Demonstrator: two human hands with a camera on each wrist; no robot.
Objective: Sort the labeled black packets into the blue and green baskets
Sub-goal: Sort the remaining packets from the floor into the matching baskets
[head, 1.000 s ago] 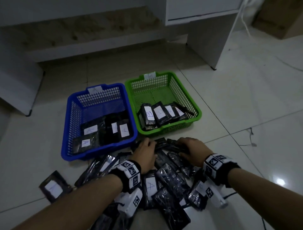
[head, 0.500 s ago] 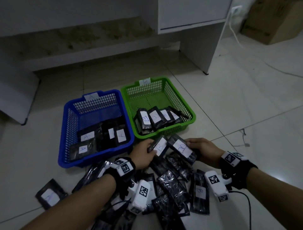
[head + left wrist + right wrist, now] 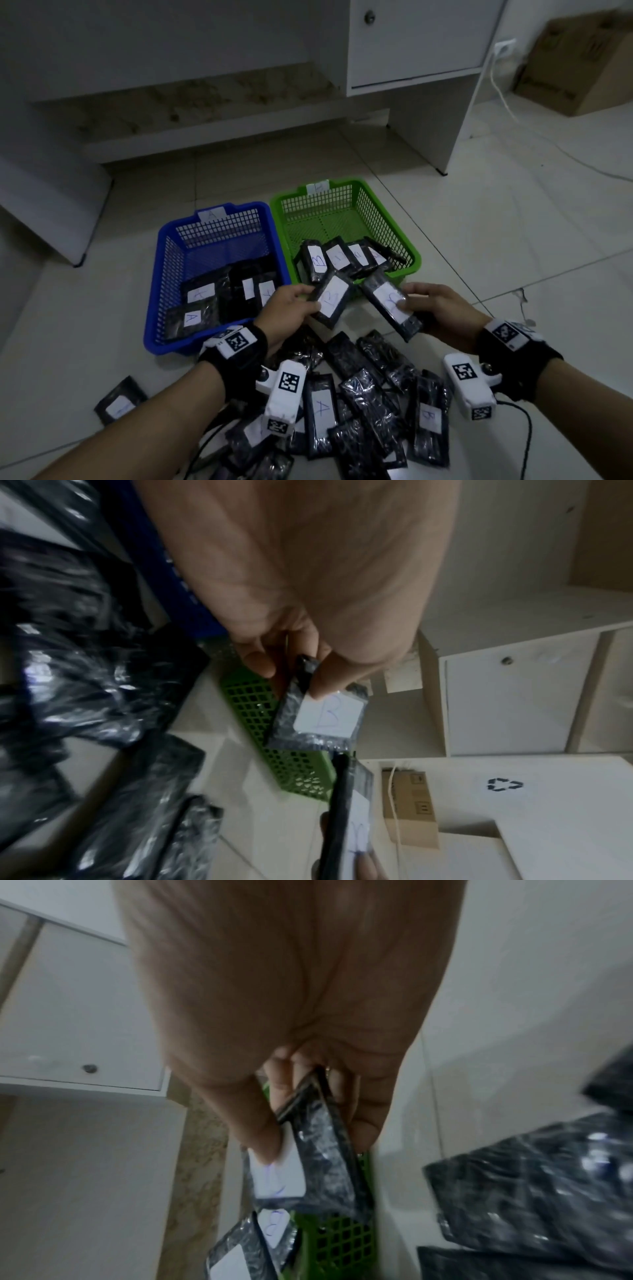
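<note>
I see my left hand [image 3: 289, 310] pinching a black packet with a B label [image 3: 330, 298], thumb on top and fingers under it. My right hand [image 3: 436, 310] pinches another black packet [image 3: 390, 305], and my thumb sits on its white label, so I cannot read the letter well there. Both packets are held up in the air, just in front of the near edge of the green basket [image 3: 387, 214], and they almost touch each other. The green basket has a row of packets [image 3: 342, 258] lying at its near end, and one shows a B. The blue basket [image 3: 164, 270] sits right beside it on the left, and it holds packets with A labels [image 3: 200, 306]. Below my hands there is a messy pile of black packets [image 3: 363, 394] on the white tile floor [image 3: 513, 240]. One packet [image 3: 120, 401] lies alone on the left. A white cabinet [image 3: 411, 41] stands behind the baskets, and a cardboard box [image 3: 579, 61] is far to the right.
</note>
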